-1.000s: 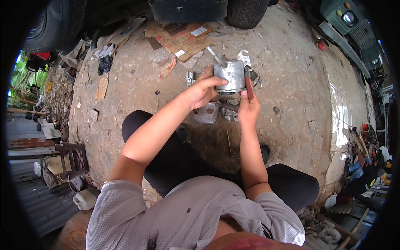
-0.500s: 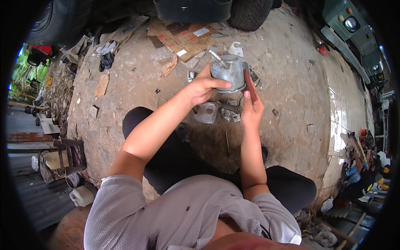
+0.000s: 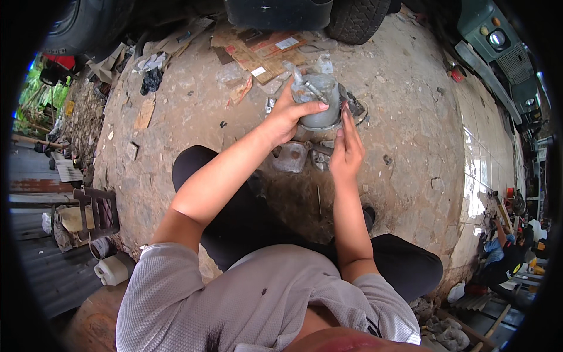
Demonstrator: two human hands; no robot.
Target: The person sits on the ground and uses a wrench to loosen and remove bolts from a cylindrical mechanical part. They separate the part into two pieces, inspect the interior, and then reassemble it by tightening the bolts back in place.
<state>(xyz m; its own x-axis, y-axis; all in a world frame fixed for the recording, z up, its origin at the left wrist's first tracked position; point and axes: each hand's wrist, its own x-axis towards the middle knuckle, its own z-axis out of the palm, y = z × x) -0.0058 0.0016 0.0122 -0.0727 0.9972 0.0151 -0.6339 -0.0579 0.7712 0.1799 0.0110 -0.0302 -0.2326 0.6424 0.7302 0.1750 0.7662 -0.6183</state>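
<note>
A grey metal cylindrical housing [image 3: 321, 114] with pipe stubs on it is held up off the ground in front of me. My left hand [image 3: 288, 114] grips it from the left, thumb across its side. On the other side my right hand [image 3: 346, 144] has its fingers straight and close together, by the housing's lower rim. Against those fingers is a thin reddish-brown sheet [image 3: 345, 107], seen nearly edge-on, which looks like sandpaper. Below the hands, a flat grey metal part [image 3: 290, 157] and a smaller metal piece [image 3: 320, 159] lie on the ground.
Flattened cardboard [image 3: 264, 56] lies beyond the hands, near a vehicle tyre [image 3: 359, 20]. Dark metal parts [image 3: 353, 105] rest behind the housing. A thin rod [image 3: 319, 199] lies between my legs. At far right a person [image 3: 504, 252] is near clutter; a green vehicle [image 3: 498, 44] stands back right.
The housing has tilted and turned in my left hand, so another pipe stub shows. My right hand has shifted slightly left and down, and the reddish-brown sheet has turned edge-on.
</note>
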